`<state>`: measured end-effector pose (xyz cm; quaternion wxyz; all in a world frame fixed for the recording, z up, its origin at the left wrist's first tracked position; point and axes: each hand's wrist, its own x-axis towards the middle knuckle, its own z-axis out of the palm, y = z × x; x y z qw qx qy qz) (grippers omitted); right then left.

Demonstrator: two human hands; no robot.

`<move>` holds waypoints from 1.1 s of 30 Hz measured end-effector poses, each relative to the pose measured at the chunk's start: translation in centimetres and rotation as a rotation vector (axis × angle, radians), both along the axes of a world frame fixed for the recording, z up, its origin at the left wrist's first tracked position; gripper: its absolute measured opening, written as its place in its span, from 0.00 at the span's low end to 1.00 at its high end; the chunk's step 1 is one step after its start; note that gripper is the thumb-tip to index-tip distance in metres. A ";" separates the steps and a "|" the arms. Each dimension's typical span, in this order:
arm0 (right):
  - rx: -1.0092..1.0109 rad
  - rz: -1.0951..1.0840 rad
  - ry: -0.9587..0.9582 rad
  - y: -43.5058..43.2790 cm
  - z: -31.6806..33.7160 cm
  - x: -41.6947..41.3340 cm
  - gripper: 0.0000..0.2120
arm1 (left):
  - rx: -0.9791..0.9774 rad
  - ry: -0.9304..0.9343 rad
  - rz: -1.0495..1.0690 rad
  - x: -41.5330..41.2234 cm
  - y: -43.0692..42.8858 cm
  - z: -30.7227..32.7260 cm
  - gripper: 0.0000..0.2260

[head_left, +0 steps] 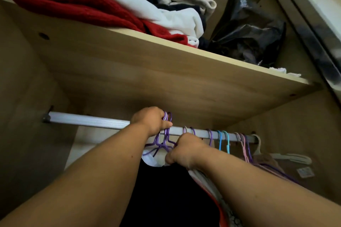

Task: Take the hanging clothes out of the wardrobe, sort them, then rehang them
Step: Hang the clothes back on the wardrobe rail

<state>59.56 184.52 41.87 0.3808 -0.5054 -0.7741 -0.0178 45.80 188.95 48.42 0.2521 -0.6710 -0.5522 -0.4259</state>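
With left hand (150,121) curled round purple wire hanger hooks (168,116) on the silver metal rail (88,120) and right hand (184,148) gripping them below it, lift all together.

The wooden shelf (147,72) carries folded clothes (166,13), a red knit (64,5) lowest, and a black bag (249,33) beside them at the right.
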 end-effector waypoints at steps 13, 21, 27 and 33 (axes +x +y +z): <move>-0.066 -0.005 -0.033 0.1 -1.9 0.4 0.27 | 0.123 0.097 0.298 -0.7 -2.5 -1.5 0.29; -0.059 0.037 -0.107 -1.8 -2.4 1.4 0.36 | 0.088 0.188 0.343 -2.4 -3.1 -3.8 0.29; -0.015 0.037 -0.118 -2.8 -3.5 2.1 0.34 | 0.000 0.148 0.294 -3.4 -4.0 -4.3 0.22; 0.087 -0.009 -0.014 -4.8 -5.8 3.3 0.32 | 0.011 0.007 0.106 -2.5 -5.0 -7.2 0.27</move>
